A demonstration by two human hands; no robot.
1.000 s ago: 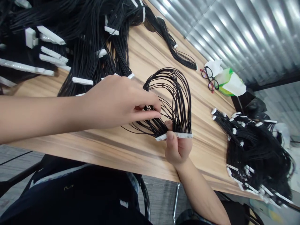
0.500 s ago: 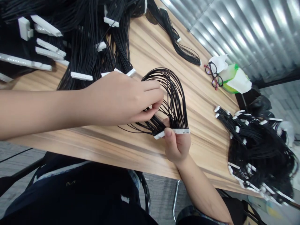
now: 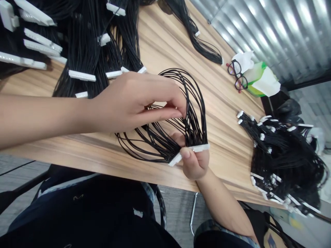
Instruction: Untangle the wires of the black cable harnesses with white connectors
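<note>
A wire harness of thin black wires [image 3: 197,129] loops up above the table between two white connectors. My right hand [image 3: 196,163] is closed on it, thumb and fingers pinching the near ends of the right connector [image 3: 201,148] and the left connector [image 3: 175,159]. From the left, my left hand [image 3: 147,98] reaches across the loop. Its thumb and index finger come together on a few wires at the right side of the loop; the exact wires are partly hidden by the fingers. Other wires bow out loosely below this hand.
Many harnesses with white connectors [image 3: 82,75] lie heaped at the table's upper left. One bundle [image 3: 199,50] lies along the far edge. Glasses [image 3: 237,74] and a green tissue pack [image 3: 261,79] are at the right, beyond another harness pile [image 3: 287,155].
My left hand's fingertips have shifted right and slightly up along the loop. The lower-left wires spread wider, and the left connector has tilted more and dropped a little.
</note>
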